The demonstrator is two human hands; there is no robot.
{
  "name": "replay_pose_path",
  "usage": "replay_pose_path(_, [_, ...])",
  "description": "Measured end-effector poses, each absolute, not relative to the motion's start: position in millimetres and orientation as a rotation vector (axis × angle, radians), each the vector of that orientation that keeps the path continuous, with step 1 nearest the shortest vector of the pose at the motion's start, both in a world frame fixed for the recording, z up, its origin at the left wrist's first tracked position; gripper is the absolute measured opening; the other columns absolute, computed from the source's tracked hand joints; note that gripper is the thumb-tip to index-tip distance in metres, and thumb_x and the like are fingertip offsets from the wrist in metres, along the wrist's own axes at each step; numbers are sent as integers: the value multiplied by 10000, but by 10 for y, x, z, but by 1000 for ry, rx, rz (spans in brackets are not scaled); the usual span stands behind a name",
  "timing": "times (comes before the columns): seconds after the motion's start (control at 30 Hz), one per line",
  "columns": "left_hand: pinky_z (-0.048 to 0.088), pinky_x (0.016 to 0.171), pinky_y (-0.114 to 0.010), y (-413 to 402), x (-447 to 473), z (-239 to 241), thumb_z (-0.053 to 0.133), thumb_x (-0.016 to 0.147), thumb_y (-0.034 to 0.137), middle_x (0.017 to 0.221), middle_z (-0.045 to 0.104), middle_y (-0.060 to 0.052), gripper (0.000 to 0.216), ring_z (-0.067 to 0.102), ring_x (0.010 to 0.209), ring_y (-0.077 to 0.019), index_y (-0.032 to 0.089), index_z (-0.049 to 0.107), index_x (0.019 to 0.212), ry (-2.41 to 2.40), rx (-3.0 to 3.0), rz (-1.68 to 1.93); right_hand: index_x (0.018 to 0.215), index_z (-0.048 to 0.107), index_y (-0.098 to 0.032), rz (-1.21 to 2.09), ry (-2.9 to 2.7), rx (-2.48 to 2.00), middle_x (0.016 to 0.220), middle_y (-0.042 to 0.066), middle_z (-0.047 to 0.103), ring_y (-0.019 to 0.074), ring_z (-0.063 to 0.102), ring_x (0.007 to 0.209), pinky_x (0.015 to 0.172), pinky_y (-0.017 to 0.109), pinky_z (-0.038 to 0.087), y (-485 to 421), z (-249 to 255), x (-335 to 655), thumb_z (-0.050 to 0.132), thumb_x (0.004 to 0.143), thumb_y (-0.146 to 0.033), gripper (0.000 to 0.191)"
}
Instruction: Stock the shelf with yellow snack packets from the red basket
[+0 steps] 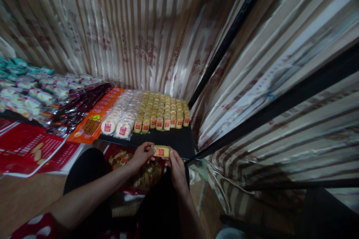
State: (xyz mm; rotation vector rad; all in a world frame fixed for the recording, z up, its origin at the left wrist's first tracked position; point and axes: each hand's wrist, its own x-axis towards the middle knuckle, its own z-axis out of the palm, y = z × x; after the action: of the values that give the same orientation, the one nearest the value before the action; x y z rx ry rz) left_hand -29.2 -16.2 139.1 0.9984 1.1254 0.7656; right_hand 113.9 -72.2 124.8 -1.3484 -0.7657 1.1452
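Between my two hands is a small yellow wrapped snack cake [162, 151] with a red label, held level over my lap. My left hand [143, 154] pinches its left end. My right hand [176, 162] grips the right end with closed fingers. Just beyond, rows of similar yellow wrapped cakes [159, 119] stand on a black shelf [174, 141]. Below my hands, an open red bag [140, 177] between my knees holds more of the yellow packets, partly hidden by my left forearm.
Left of the yellow rows lie round white wrapped crackers [122, 130], an orange snack packet [91, 125], dark packets [74, 110] and white packets [39, 95]. A red printed bag [30, 149] hangs at the left. Striped curtains [134, 26] and black poles [269, 104] enclose the shelf.
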Motion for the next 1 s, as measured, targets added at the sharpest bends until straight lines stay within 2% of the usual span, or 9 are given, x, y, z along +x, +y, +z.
replay_pose_path(0.17, [362,389,-139,-171,-118,1374,652,673,333,629,537,45,309,562,486,-73,150,495,867,1140,946,781,1153,498,-156,1112,-668,-1310,738,18,652,120,584,581,544,226,466,-671,1123,1164,582,728,-493,549])
replay_pose_path(0.27, [359,374,-141,-137,-6,1380,652,668,335,624,517,53,309,561,481,-77,154,480,851,1147,949,812,1195,455,-162,1063,-666,-1331,755,14,642,112,575,577,546,223,468,-628,1105,1194,566,746,-454,547])
replay_pose_path(0.4, [354,349,-150,-29,101,1421,615,684,301,633,463,69,259,554,473,-85,166,481,859,1188,1070,787,1245,410,-138,807,-847,-1521,1043,118,612,182,599,852,678,292,506,-559,1094,1296,507,774,-414,555])
replay_pose_path(0.5, [356,369,-147,97,155,1453,585,693,266,669,471,62,234,539,482,-73,179,518,899,1217,1251,741,1225,466,-139,408,-1106,-1719,1205,148,531,238,502,1062,798,371,482,-511,1108,1394,488,784,-382,504])
replay_pose_path(0.6, [390,447,-152,244,228,1467,582,686,228,734,502,42,246,507,492,-51,184,566,927,1209,1437,727,1212,500,-173,143,-1355,-1746,1215,109,542,233,447,1124,930,430,395,-466,1147,1461,436,830,-314,412])
replay_pose_path(0.67, [417,511,-170,339,303,1469,580,685,211,759,517,27,251,489,501,-50,174,587,933,1201,1531,745,1228,488,-188,66,-1455,-1730,1213,93,548,225,437,1130,960,434,365,-429,1165,1484,425,845,-300,404])
replay_pose_path(0.9, [450,720,-264,602,699,1543,569,699,191,802,566,-39,247,547,721,-146,140,631,932,1197,1815,780,1234,473,-153,-9,-1447,-1813,1158,111,567,234,466,1062,918,392,389,-227,1077,1592,396,863,-312,411])
replay_pose_path(1.0, [447,758,-276,697,891,1632,585,686,169,838,582,-51,317,550,763,-159,136,615,1000,1173,1849,815,1223,472,-122,-67,-1335,-1891,1115,134,581,242,489,1021,883,372,399,-118,1067,1682,379,869,-339,425])
